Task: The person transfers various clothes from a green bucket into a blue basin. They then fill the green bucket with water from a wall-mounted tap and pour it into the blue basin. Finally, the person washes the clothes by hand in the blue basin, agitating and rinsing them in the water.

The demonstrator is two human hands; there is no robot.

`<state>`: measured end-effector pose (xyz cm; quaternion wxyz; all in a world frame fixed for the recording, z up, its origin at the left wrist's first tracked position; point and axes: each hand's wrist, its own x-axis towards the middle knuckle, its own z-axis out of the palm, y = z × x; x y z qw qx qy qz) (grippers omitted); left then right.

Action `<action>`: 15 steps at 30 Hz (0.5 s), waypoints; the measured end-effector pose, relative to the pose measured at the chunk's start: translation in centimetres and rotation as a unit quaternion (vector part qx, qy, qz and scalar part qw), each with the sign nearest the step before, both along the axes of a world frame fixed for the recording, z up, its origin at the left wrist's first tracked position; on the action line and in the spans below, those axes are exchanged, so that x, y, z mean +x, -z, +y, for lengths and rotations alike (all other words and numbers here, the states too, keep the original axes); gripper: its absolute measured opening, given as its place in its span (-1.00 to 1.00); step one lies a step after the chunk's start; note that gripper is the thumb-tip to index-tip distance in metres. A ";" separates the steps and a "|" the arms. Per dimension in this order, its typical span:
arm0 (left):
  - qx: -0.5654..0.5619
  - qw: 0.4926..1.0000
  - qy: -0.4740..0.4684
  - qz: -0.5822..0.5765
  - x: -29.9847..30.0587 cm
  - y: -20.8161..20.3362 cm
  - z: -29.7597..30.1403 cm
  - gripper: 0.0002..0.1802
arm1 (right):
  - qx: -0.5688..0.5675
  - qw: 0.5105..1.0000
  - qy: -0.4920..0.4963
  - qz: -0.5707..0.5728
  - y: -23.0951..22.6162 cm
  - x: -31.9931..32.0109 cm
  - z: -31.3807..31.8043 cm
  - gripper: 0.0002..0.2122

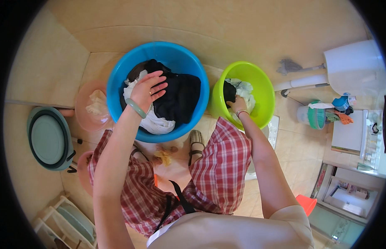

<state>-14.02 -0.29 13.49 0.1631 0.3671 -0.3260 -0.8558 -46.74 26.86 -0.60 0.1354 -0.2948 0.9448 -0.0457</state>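
Observation:
My left hand (pixel 146 90) is open over a large blue tub (pixel 158 50), its fingers apart and holding nothing. Beneath it in the tub lie a black garment (pixel 182 97) and a white garment (pixel 156 123). To the right stands a lime-green bucket (pixel 265 97), and my right hand (pixel 237 103) reaches down inside it. Its fingers are closed at the edge of a black cloth (pixel 229 90), partly hidden from view. Next to that cloth in the bucket is a whitish, crumpled cloth (pixel 244 88).
Left of the tub sits a pink basin (pixel 83 103) with a pale cloth in it. A grey-green folding basin (pixel 47 139) leans at the left wall. At right are a mop (pixel 290 66), a toilet brush or pole by a white toilet (pixel 354 68) and a small bin (pixel 312 116).

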 end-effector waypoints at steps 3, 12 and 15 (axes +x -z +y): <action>-0.002 1.000 0.000 -0.015 1.0 0.0 0.0 -0.63 | 0.055 0.998 0.013 -0.017 -2.6 3.3 -2.9 -0.34; -0.003 1.000 0.026 0.013 -0.8 -1.0 0.4 -0.63 | -0.114 0.993 -0.010 0.005 -0.8 -0.7 -1.8 -0.77; -0.007 1.000 0.024 0.014 -0.3 -1.0 0.3 -0.64 | -0.261 0.945 0.108 -0.167 -3.3 -0.4 -1.6 -0.82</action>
